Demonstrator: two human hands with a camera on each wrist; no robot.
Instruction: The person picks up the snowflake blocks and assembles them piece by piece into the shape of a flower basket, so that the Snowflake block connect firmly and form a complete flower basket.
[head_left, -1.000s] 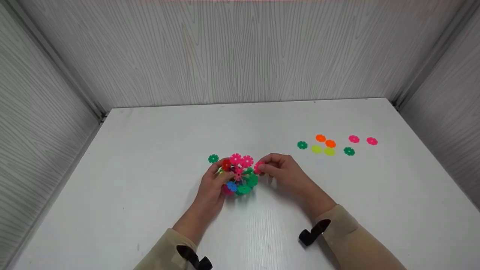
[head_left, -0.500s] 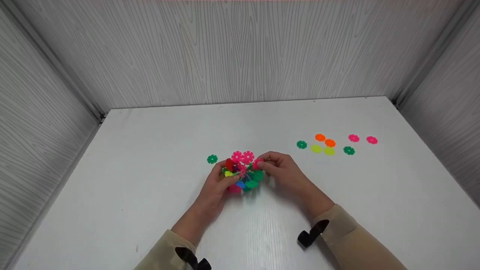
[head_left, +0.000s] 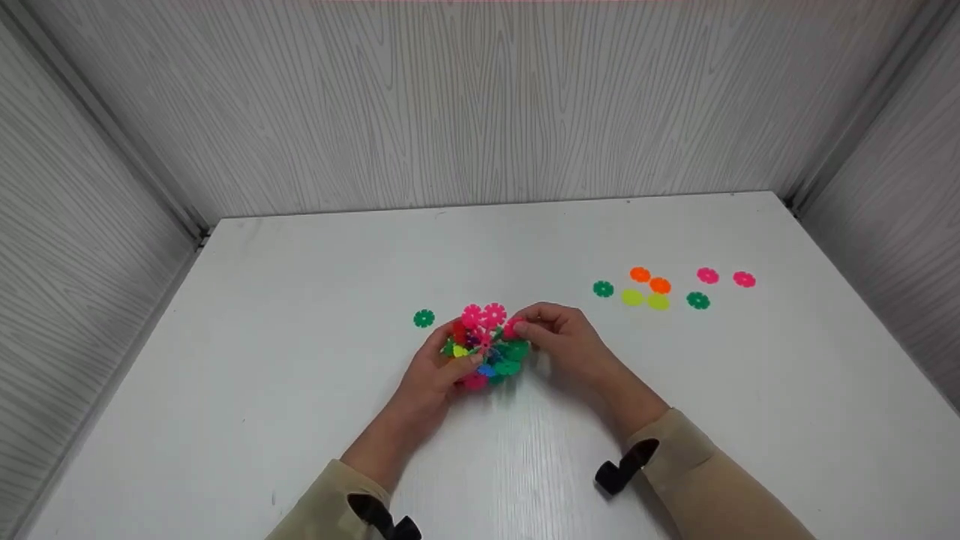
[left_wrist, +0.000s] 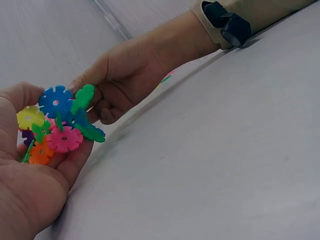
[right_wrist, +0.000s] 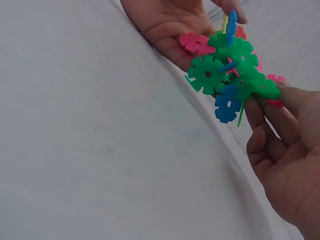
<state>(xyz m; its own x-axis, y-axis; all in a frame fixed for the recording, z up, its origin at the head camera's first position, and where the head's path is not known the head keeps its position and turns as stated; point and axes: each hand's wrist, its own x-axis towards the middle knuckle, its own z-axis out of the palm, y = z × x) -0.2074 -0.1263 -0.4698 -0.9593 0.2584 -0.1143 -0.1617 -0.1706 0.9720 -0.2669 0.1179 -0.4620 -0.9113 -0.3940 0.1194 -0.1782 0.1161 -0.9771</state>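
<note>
A ball-like cluster of interlocked, notched plastic flower discs (head_left: 507, 367) in pink, green, blue, yellow, red and orange is held in my left hand (head_left: 427, 381), thumb across its front. My right hand (head_left: 568, 339) pinches a pink notched disc (head_left: 513, 328) between thumb and fingers at the cluster's upper right side. That disc meets the cluster; whether its slot is engaged is hidden. From the left wrist, a blue disc (left_wrist: 55, 102) and a pink one (left_wrist: 65, 139) face the camera. Green discs (right_wrist: 207, 74) face the right wrist camera, close to the right fingertips.
A loose green disc (head_left: 424, 318) lies on the white table (head_left: 315, 285) just beyond the left hand. Farther right lie several loose discs: orange (head_left: 660, 286), yellow (head_left: 632, 298), green (head_left: 698, 301) and pink (head_left: 707, 276). Wood-grained panels (head_left: 480, 105) stand behind and beside the table.
The left hand has brought the cluster slightly to the right, against the pinched pink disc, turning it a little. The right hand has barely moved. The loose discs lie as before.
</note>
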